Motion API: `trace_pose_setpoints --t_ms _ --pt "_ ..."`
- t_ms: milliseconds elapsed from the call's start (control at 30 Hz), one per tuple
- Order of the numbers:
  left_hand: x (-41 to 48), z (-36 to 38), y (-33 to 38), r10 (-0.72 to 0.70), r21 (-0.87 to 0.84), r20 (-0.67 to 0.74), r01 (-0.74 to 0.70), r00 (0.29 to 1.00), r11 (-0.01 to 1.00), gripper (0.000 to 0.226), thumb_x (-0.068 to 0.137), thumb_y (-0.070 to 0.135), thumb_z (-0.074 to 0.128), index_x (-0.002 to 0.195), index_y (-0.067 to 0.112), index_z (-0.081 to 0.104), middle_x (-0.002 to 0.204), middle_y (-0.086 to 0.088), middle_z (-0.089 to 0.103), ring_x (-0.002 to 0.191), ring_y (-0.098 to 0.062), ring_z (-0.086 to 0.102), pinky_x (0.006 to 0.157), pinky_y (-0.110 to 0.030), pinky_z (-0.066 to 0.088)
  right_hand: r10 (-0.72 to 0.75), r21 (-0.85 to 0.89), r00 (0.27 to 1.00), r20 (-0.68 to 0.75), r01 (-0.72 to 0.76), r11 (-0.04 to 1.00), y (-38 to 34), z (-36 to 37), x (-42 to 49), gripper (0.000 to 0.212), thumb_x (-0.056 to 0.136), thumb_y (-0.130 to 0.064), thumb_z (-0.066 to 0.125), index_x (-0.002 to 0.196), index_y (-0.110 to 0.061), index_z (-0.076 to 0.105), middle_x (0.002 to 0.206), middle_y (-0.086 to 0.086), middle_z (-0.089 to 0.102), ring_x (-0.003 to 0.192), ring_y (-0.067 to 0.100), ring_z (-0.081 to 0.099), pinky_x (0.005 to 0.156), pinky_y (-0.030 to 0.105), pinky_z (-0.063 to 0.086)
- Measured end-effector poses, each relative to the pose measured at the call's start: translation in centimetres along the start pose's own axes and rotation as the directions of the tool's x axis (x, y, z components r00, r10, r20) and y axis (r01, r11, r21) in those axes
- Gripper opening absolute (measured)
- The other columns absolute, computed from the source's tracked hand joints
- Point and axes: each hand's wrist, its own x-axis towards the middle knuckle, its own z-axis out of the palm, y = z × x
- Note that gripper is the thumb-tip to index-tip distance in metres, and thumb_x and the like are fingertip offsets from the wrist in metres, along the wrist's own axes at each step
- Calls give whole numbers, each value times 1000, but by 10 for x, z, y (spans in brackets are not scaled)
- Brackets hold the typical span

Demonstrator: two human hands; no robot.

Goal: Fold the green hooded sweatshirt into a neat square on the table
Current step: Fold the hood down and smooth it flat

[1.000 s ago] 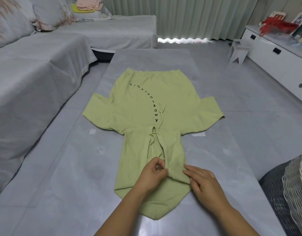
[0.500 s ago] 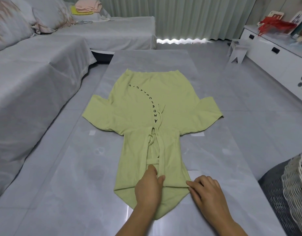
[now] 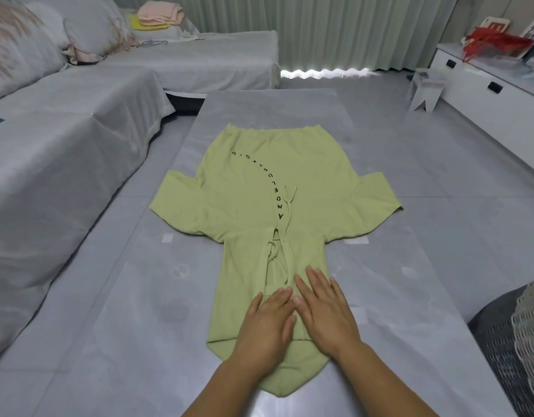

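**First speaker:** What is shown, and where is the garment placed?

**Second speaker:** A glossy grey tabletop [image 3: 109,296] is seen from above. A green hooded sweatshirt [image 3: 259,188] is laid flat along the middle of the tabletop, printed side up. Its hem is turned to the far end and its hood [image 3: 244,281] to the near end. The sleeves [image 3: 175,203] are spread toward the long edges of the tabletop. No fold of the body is judged to have been made yet.

**First speaker:** How are the hands placed?

**Second speaker:** The left hand [image 3: 265,329] and right hand [image 3: 322,311] are pressed side by side on the hood, at the near end of the tabletop. The fingers [image 3: 312,278] are held straight and flat, and nothing is gripped. The hood is judged to be under smoothing.

**First speaker:** How is the garment expected to handle?

**Second speaker:** A soft, light, limp knit is expected. No shape would be kept once it is lifted, and some sliding on the tabletop is likely. Hold is best taken at edges and seams: the hood tip, the shoulders, the hem corners. The loose drawstrings [image 3: 286,212] are best tucked in before any fold is made.
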Motion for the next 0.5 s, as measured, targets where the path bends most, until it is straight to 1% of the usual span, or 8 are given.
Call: trace_pose_setpoints --t_ms 67,133,167,200,267,367,433,500 --pt "10 -18 -11 -102 -111 -117 89 988 990 50 84 35 31 116 15 63 126 -3 61 119 -21 57 103 -34 34 60 -95 994 88 -51 994 -1 0 -5 66 94 -56 3 135 -23 44 142 4 46 131 17 41 108 30 5" --pt "13 -27 -30 -128 31 -146 134 981 991 63 85 50 22 135 19 45 147 3 34 138 -17 31 114 -34 14 87 -119 989 118 -73 990 -2 0 -4 59 97 -51 11 129 -23 51 134 4 54 124 19 51 107 33 8" --pt "12 -27 -38 -141 113 -103 153 985 982 72 85 61 13 141 22 33 150 7 18 142 -14 17 115 -32 -1 86 -124 989 121 -70 990 -4 -1 -3 60 97 -51 11 128 -23 53 133 4 56 123 19 52 107 34 8" --pt "9 -24 -45 -157 184 -52 164 986 969 77 85 68 5 143 23 28 150 6 11 142 -14 15 112 -32 -9 87 -133 990 114 -71 989 -6 -5 -1 61 96 -51 10 125 -22 56 131 5 57 122 19 53 107 34 9" --pt "2 -15 -52 -226 252 131 188 965 949 71 90 63 5 138 20 37 147 -2 31 137 -20 32 109 -33 -5 65 -137 996 64 -56 989 -10 -8 3 63 96 -51 10 124 -21 57 134 5 54 128 19 46 108 33 8" --pt "-1 -11 -52 -260 282 183 203 948 938 60 94 56 10 133 22 42 136 -5 53 130 -19 41 110 -36 4 51 -124 996 69 -42 991 -13 -4 9 61 96 -52 11 131 -19 49 140 3 47 132 18 41 108 31 10" --pt "0 -14 -51 -267 292 181 208 947 934 64 94 58 8 133 22 43 137 -5 52 128 -19 47 109 -36 5 64 -135 992 105 -50 990 -14 2 8 61 96 -53 12 133 -19 46 139 3 49 129 18 45 107 31 12" --pt "0 -21 -45 -260 260 155 214 953 941 82 84 68 -8 141 26 33 150 -1 30 138 -13 30 112 -36 -1 58 -127 992 109 -44 991 -13 7 7 60 96 -54 13 135 -20 44 138 3 50 131 16 39 107 32 12"
